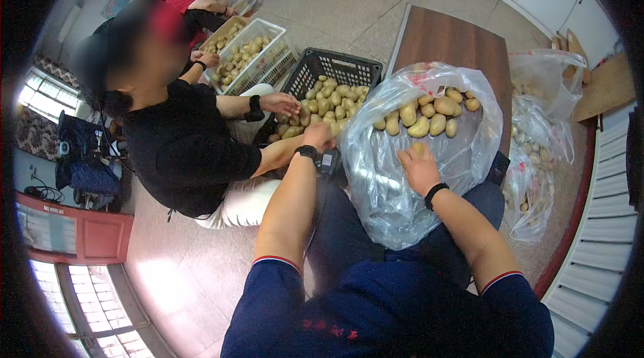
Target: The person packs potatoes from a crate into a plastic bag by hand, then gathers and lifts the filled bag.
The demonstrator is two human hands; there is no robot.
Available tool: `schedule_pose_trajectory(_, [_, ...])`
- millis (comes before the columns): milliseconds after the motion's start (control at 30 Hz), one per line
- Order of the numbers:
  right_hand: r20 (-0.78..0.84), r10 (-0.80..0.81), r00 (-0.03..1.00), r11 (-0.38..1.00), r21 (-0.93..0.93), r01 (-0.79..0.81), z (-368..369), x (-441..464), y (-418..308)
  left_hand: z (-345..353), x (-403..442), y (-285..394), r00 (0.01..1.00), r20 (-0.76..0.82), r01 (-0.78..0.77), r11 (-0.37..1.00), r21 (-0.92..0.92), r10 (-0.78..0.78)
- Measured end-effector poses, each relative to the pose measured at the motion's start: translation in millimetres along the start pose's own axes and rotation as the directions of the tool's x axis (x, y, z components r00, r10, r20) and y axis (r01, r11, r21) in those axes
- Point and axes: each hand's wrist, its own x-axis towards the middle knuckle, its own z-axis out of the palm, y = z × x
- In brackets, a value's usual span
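Observation:
A clear plastic bag [379, 187] lies open across my lap and the edge of a brown table, with several potatoes [437, 123] spread inside. My right hand [422, 171] is in the bag's mouth, its fingers closed round a potato [418, 148] that is partly hidden. To the left, my left hand [319, 135] reaches to the near side of a black crate [371, 68] full of potatoes [333, 97]. Its fingers are mostly hidden among the potatoes, so what they hold cannot be made out.
At my left a co-worker in black [181, 146] reaches into the same crate. White crates [274, 37] of potatoes stand beyond, near another person in red [182, 1]. The brown table [449, 39] is ahead. Filled plastic bags [533, 150] lie on the floor at right.

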Motion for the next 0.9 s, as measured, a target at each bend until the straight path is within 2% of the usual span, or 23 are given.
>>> schedule_pose_trajectory(33, [-0.003,0.001,1.000,1.000,-0.001,-0.001,0,-1,0,0,-3,1,0.999,-0.011,-0.044,0.998,0.049,0.044])
schedule_pose_trajectory(167, [-0.030,-0.025,0.999,0.996,-0.086,0.022,9,-4,3,-14,18,-12,0.999,0.011,-0.030,0.998,0.048,0.030])
schedule_pose_trajectory(200, [-0.046,-0.038,0.998,0.995,-0.092,0.034,8,-3,2,-22,20,-9,0.980,0.149,-0.189,0.873,0.450,0.135])
schedule_pose_trajectory(300, [0.013,-0.047,0.999,0.999,-0.008,0.048,-9,-4,-1,-22,8,5,0.950,0.282,-0.309,0.561,0.768,0.137])
schedule_pose_trajectory(467, [-0.027,-0.024,0.999,0.997,0.067,0.025,-15,-4,-4,-29,35,-18,0.982,0.170,-0.165,0.802,0.573,0.080])
schedule_pose_trajectory(533, [-0.038,-0.020,0.999,0.997,0.078,0.023,-16,-2,-5,-30,39,-20,0.986,0.150,-0.140,0.840,0.524,0.071])
schedule_pose_trajectory(633, [-0.068,-0.014,0.998,0.994,0.104,0.021,-13,-1,-5,-4,8,-3,0.995,-0.057,-0.067,0.966,0.248,0.083])
schedule_pose_trajectory(700, [-0.062,0.011,0.998,0.983,0.181,0.001,-13,-1,-4,9,-8,8,0.980,-0.192,-0.049,0.998,0.039,0.056])
schedule_pose_trajectory(733, [-0.066,0.006,0.998,0.984,0.181,0.006,-13,0,-5,11,-14,13,0.989,-0.119,-0.067,0.989,0.132,0.082])
schedule_pose_trajectory(767, [-0.071,0.035,0.997,0.980,0.199,-0.020,-15,1,-6,14,-19,18,0.988,-0.123,-0.072,0.989,0.130,0.088])
schedule_pose_trajectory(833, [-0.081,0.058,0.995,0.975,0.218,-0.039,-21,5,-8,25,-27,24,0.995,0.007,-0.096,0.990,0.105,0.095])
schedule_pose_trajectory(867, [-0.087,0.085,0.993,0.961,0.269,-0.059,-28,7,-10,31,-29,24,0.995,0.002,-0.102,0.989,0.105,0.103])
schedule_pose_trajectory(900, [-0.092,0.111,0.990,0.944,0.321,-0.077,-31,10,-12,38,-31,23,0.991,0.075,-0.120,0.985,0.126,0.111])
